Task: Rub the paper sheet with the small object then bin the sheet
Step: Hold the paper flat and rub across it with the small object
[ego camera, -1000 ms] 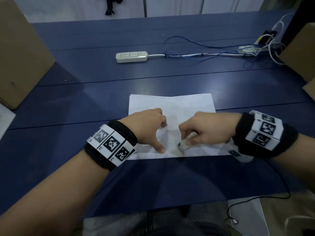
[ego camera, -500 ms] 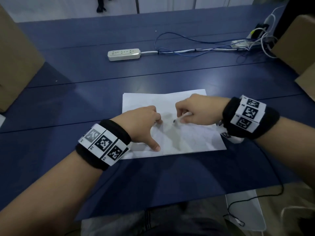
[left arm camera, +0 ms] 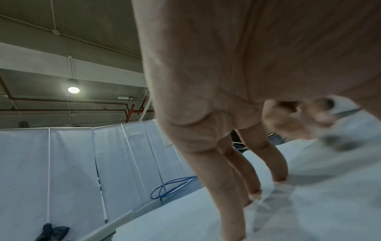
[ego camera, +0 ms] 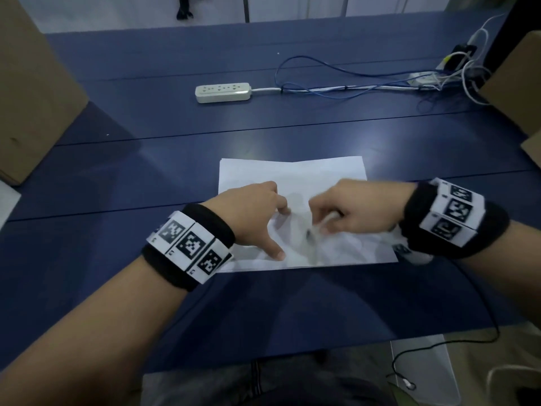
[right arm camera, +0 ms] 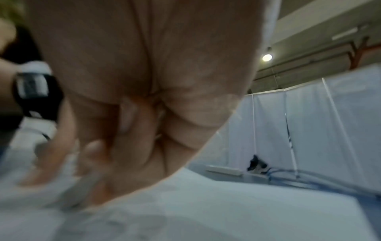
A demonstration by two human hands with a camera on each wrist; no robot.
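Near the desk's [ego camera: 292, 303] front edge, the left hand [ego camera: 251, 218] presses spread fingertips on the paper sheet [ego camera: 292, 174]; the right hand [ego camera: 357, 206] pinches a small white object [ego camera: 323, 225], blurred, against it.

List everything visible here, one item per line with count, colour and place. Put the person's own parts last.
white paper sheet: one, white, flat on the near middle of the table.
small white object: one, white with a dark tip, pinched in the right hand, tip on the sheet; blurred.
dark blue table: one, dark blue, fills the view.
white power strip: one, off-white, far middle of the table.
blue and white cables: several, far right of the table.
brown cardboard boxes: two or more, brown, at the left and right edges.
marker wristbands: two, black with black-and-white tags, one per wrist.
left hand: one, fingertips and thumb pressing on the sheet.
right hand: one, gripping the small object.
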